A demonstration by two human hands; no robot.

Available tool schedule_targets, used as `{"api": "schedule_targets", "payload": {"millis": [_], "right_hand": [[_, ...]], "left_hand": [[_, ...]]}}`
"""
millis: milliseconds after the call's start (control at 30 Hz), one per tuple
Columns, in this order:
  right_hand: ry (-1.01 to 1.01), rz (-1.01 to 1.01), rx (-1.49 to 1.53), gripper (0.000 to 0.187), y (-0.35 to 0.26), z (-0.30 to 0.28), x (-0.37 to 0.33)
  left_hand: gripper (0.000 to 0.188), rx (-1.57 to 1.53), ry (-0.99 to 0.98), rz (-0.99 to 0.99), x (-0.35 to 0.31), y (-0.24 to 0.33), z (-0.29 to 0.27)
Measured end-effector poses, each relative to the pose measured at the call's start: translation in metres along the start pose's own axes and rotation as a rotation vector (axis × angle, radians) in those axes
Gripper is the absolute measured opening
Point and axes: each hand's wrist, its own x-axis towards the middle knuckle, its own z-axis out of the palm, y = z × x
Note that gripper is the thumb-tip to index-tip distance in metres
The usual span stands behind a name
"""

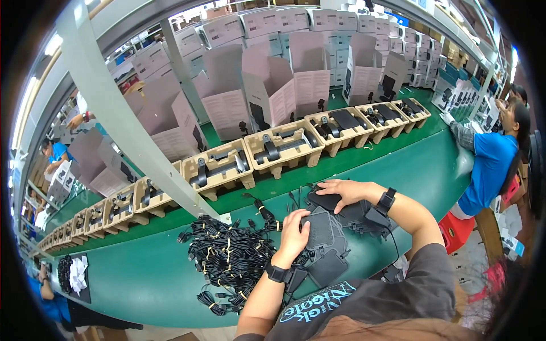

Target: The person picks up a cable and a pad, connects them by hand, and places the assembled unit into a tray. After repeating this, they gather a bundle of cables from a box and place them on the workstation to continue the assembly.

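Observation:
Flat dark grey and black plates with rounded corners lie in a loose stack on the bench in front of me. My left hand (292, 236) rests at the left edge of a grey plate (321, 229), its thumb apart from the fingers; whether the fingertips curl under is hidden. My right hand (350, 193) lies spread over a black plate (326, 200) farther back, fingers on its top and thumb toward me. More dark plates (364, 219) spread under my right wrist. Beside my left forearm is a big heap of black cables (227, 258) bundled with pale ties.
A green conveyor (227, 211) behind the bench carries a row of cardboard trays (282, 149) with black parts. Tall open boxes (310, 79) stand beyond. A grey post (128, 108) rises near the cable heap. A person in blue (492, 162) works at the right.

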Motion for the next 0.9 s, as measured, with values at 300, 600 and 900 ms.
{"api": "schedule_targets", "payload": {"millis": [300,600,900], "right_hand": [[0.904,0.139,0.360,0.011,-0.016,-0.069,0.036],[1.213,0.107,0.355,0.013,0.000,-0.120,0.126],[1.098,0.203,0.411,0.023,0.028,-0.109,0.160]], "left_hand": [[0.023,-0.013,0.081,-0.025,-0.004,-0.002,-0.008],[0.022,-0.044,0.103,-0.030,-0.006,-0.006,-0.017],[0.023,-0.060,0.110,-0.039,-0.011,-0.009,-0.025]]}}
